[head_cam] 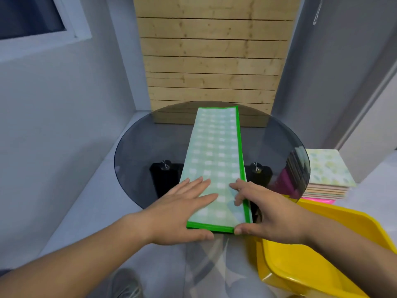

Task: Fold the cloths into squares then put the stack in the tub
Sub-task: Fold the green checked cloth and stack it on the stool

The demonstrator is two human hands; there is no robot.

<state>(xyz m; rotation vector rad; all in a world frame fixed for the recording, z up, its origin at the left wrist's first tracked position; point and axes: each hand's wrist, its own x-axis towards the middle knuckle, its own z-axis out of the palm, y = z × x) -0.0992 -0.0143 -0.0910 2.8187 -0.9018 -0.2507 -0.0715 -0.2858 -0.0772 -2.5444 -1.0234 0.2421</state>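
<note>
The cloth (217, 151), folded into a long green-edged strip, lies along the middle of the round glass worktop (139, 143). The left hand (182, 209) presses its near end, fingers (193, 186) straight and flat. The right hand (268, 214) grips the near right corner, fingers curled. A yellow tub (311, 265) sits near right, a stack of cloths (328, 175) beyond it.

Grey walls (53, 100), wooden slat panel (212, 57), window (30, 16) upper left.
</note>
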